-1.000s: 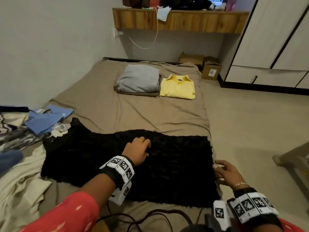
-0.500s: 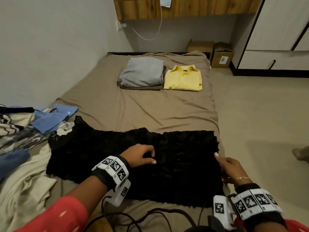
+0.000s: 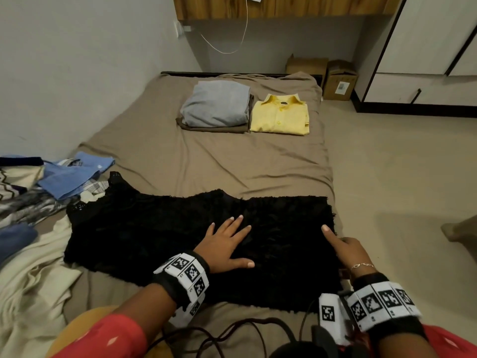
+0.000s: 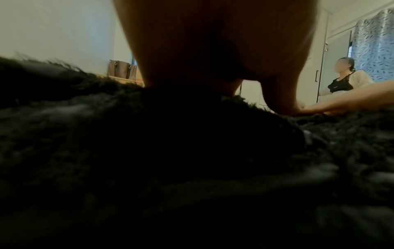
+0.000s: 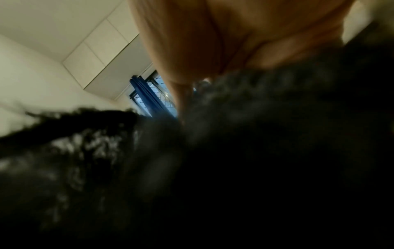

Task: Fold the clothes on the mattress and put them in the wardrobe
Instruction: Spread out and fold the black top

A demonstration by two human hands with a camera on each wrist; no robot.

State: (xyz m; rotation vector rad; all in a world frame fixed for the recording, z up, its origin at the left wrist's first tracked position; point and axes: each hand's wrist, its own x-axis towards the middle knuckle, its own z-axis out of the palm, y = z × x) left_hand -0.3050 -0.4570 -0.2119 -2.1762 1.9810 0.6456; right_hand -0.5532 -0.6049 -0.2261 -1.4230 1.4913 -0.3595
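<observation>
A black fuzzy garment [image 3: 160, 236] lies spread flat across the near end of the mattress [image 3: 206, 164]. My left hand [image 3: 227, 244] presses flat on its middle with fingers spread; the left wrist view shows the palm [image 4: 213, 42] down on the black pile [image 4: 149, 168]. My right hand [image 3: 343, 249] is at the garment's right edge. Its index finger lies straight on the fabric and the other fingers curl round the edge. In the right wrist view the black fabric [image 5: 255, 168] bunches against the palm [image 5: 234, 33]. The white wardrobe [image 3: 426, 34] stands at the far right.
A folded grey pile [image 3: 216, 104] and a folded yellow shirt [image 3: 280, 115] sit at the mattress's far end. Loose clothes [image 3: 31, 187], a blue cloth [image 3: 72, 177] and a cream sheet [image 3: 25, 280] lie at left. Cardboard boxes [image 3: 338, 78] stand by the wardrobe. Cables [image 3: 232, 332] trail near me. A seated person [image 4: 345, 75] is to the right.
My left hand went from curled fingers to lying flat and spread on the garment. My right hand shifted from beside the right edge onto it. The head view tilted down.
</observation>
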